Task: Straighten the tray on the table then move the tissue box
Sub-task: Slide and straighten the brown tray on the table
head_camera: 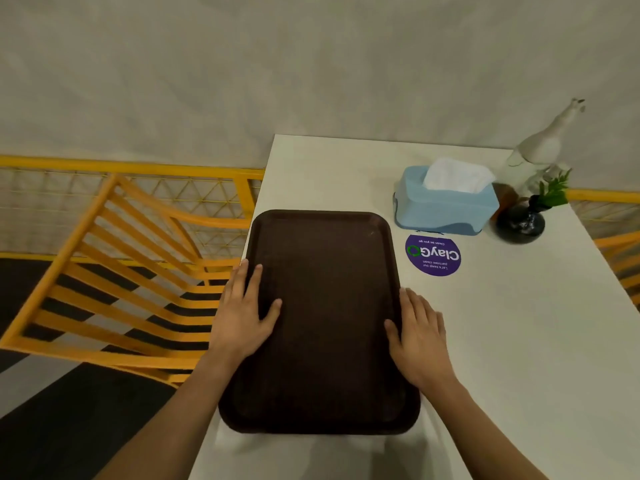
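Note:
A dark brown tray (325, 271) lies lengthwise along the left edge of the white table (502, 341), its left rim slightly over that edge. My left hand (242, 313) holds the tray's left rim, thumb resting inside it. My right hand (420, 336) holds the right rim, thumb over the lip and fingers flat on the table. A light blue tissue box (446, 206) with a white tissue sticking up stands behind the tray's far right corner, apart from both hands.
A round purple sticker (433, 254) lies on the table between tray and tissue box. A dark vase with a green sprig (521, 221) and a white figurine (540, 150) stand right of the box. An orange slatted chair (121, 278) stands left of the table.

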`<state>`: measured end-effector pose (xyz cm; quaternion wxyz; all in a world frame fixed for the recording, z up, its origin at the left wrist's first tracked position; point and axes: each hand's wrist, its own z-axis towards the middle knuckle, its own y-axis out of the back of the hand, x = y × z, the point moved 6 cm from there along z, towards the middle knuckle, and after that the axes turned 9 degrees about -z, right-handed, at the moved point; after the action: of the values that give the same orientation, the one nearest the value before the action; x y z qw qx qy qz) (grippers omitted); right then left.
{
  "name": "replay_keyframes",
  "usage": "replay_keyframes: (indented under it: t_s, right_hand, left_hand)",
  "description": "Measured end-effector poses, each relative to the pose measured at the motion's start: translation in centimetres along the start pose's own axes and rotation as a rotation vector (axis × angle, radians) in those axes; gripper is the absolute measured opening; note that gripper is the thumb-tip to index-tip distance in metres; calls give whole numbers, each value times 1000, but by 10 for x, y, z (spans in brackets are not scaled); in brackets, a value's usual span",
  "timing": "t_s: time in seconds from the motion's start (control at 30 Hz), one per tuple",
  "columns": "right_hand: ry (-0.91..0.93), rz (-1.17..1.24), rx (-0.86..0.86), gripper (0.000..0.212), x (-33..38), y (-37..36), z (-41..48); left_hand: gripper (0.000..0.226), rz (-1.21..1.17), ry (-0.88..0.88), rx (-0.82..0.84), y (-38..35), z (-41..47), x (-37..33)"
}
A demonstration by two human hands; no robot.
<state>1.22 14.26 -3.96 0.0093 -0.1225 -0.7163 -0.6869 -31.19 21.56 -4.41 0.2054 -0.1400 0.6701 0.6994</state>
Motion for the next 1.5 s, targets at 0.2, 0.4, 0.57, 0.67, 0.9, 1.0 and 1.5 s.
replay_keyframes:
  t_s: [0.2,0.4,0.57,0.67,0.9,1.0,1.5]
  right_hand:
    - [-39,-4,54,66,14,-3,14]
    - [-73,-35,76,75,7,-11,13]
    - [-100,-47,89,77,-4,-16,9]
    - [-101,-46,89,79,-7,-17,7]
    - [-92,-54,81,79,-8,-17,8]
    - [-91,-51,77,79,-8,-17,9]
    - [-105,-53,61,78,-7,-18,5]
  left_hand:
    - [85,-86,101,48,3,20,18]
    - [89,-106,45,121,-4,16,19]
    - [88,-133,17,144,-8,19,13]
    - [89,-120,21,131,-10,18,13]
    - [90,-134,31,122,-11,17,13]
    - [90,-151,42,135,-11,17,12]
    - [90,-170,39,131,-9,15,11]
